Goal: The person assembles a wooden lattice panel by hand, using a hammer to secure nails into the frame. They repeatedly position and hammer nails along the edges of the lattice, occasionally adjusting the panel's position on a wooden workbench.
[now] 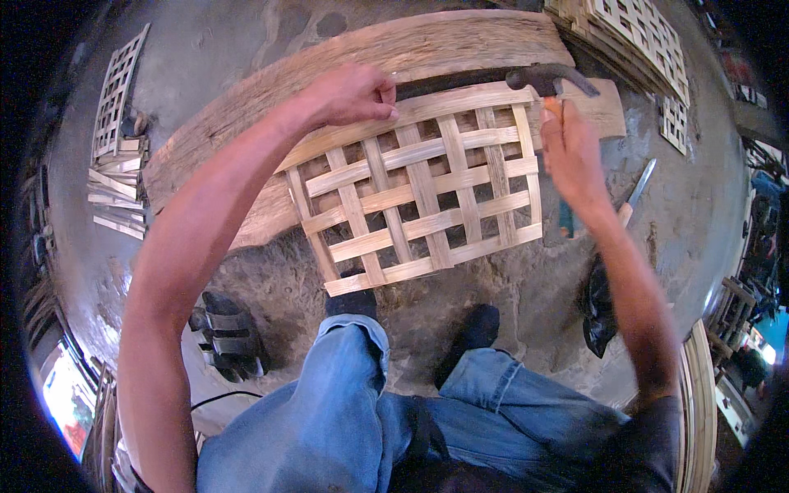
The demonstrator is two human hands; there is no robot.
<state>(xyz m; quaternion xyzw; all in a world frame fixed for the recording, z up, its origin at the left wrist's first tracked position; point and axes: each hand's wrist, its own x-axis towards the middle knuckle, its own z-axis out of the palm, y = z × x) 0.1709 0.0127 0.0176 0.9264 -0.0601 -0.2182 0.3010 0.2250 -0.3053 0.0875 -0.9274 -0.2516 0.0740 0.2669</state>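
A woven lattice panel of pale wooden strips [417, 175] leans over a thick rough plank [246, 205], its lower edge toward my legs. My left hand [355, 94] is closed with thumb and fingers together just above the panel's top strip. Anything pinched in it is too small to name. My right hand [573, 152] grips the orange handle of a claw hammer [549, 78]. The dark hammer head lies over the panel's top right corner, by the far end of the top strip.
Stacked lattice panels [645, 41] stand at the far right, and another panel [119, 90] lies far left above loose wood strips [119, 189]. A knife [639, 189] lies right of my right hand. Sandals [230, 333] and a black plastic bag [597, 308] sit on the floor.
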